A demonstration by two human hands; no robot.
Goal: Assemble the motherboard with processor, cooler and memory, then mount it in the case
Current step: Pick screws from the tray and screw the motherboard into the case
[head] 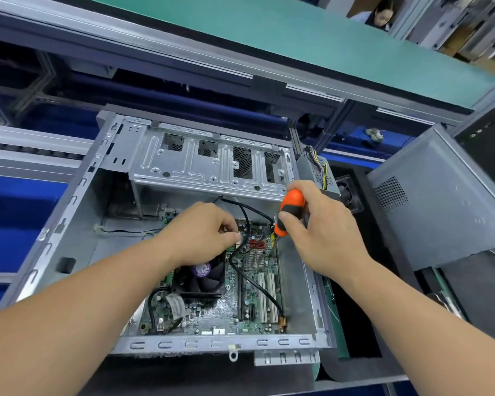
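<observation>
An open grey metal case (69,221) lies flat on the bench with a green motherboard (240,307) inside it. A black cooler fan (200,281) with a purple sticker sits on the board's left half. My right hand (323,232) grips an orange and black screwdriver (289,210), its tip down at the board's far right edge near the heatsink. My left hand (200,232) hovers over the board above the fan, fingers curled and pinching something small by a black cable (247,232); what it pinches is hidden.
A silver drive cage (209,164) spans the case's far side. A grey side panel (440,204) leans at the right. A power supply with coloured wires (320,164) sits behind the case. A green shelf (297,44) runs overhead, and another person sits beyond it.
</observation>
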